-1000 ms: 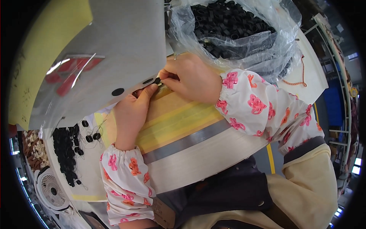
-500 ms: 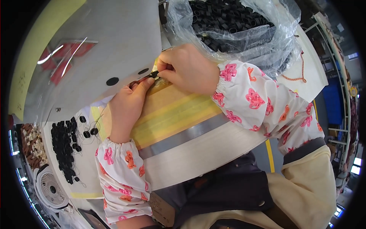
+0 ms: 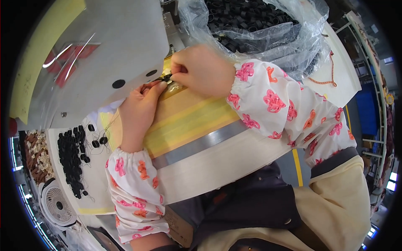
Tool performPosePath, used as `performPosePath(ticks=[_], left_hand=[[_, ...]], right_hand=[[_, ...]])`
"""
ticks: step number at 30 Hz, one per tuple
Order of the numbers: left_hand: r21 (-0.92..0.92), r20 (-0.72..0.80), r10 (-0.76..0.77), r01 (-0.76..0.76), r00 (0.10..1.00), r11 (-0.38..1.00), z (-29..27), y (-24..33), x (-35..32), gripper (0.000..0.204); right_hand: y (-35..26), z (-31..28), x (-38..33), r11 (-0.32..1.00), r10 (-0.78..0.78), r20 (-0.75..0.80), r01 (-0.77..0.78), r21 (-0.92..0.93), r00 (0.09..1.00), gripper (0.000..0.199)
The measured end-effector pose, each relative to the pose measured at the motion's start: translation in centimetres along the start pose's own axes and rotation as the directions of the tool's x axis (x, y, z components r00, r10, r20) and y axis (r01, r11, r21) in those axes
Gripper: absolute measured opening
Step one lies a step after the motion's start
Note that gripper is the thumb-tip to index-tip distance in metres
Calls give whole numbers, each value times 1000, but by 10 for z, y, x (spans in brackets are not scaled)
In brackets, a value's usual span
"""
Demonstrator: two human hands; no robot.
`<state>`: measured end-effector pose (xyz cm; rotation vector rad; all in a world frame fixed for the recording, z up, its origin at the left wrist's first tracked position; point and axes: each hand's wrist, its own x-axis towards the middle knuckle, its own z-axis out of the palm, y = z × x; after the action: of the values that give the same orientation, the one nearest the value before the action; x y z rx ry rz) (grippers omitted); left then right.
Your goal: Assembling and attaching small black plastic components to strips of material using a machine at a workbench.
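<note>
Beside the grey sewing machine head (image 3: 125,37), my two hands meet over the lit stitching area. My left hand (image 3: 137,112) is closed, thumb and forefinger pinching the left side of a small black band loop (image 3: 165,78). From the right, my right hand (image 3: 206,72) is closed too, its curled fingertips at the other side of this loop. Fingers cover much of the loop, and the machine's needle cannot be made out. Yellow tape (image 3: 197,121) covers the work surface just below my hands.
A clear plastic bag (image 3: 268,52) full of black band loops (image 3: 247,17) stands at the far right. To the left lie threaded black loops (image 3: 70,163) with loose thread ends. A white fan (image 3: 57,204) is at the lower left. A metal strip (image 3: 201,143) crosses the table.
My right hand has shifted slightly left and lifted its knuckles a little. The left hand stays nearly in place, and both remain at the black loop. The whole view has shifted slightly.
</note>
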<state>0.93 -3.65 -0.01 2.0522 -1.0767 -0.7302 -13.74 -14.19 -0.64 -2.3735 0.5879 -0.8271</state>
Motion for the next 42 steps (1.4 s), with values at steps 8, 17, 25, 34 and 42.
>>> performPosePath(ticks=[8,17,25,34,42], left_hand=[[125,-66,155,-146,986,981,-2,6,-3,30],[203,29,700,-690,714,695,13,4,-56,12],[-19,-82,579,-582,811,813,-7,0,-33,15],[46,10,503,-503,864,863,-7,-2,-26,12],[27,29,418,-418,908,908,-4,4,-28,18]], right_hand=[[0,-4,2,999,3,32,-5,45,999,12],[-25,-21,-12,930,212,416,-313,192,885,26],[-42,-2,-36,932,-19,235,-68,356,972,14],[-29,-24,-12,830,8,462,-264,491,887,18],[-27,-21,-2,688,175,616,-543,482,768,18]])
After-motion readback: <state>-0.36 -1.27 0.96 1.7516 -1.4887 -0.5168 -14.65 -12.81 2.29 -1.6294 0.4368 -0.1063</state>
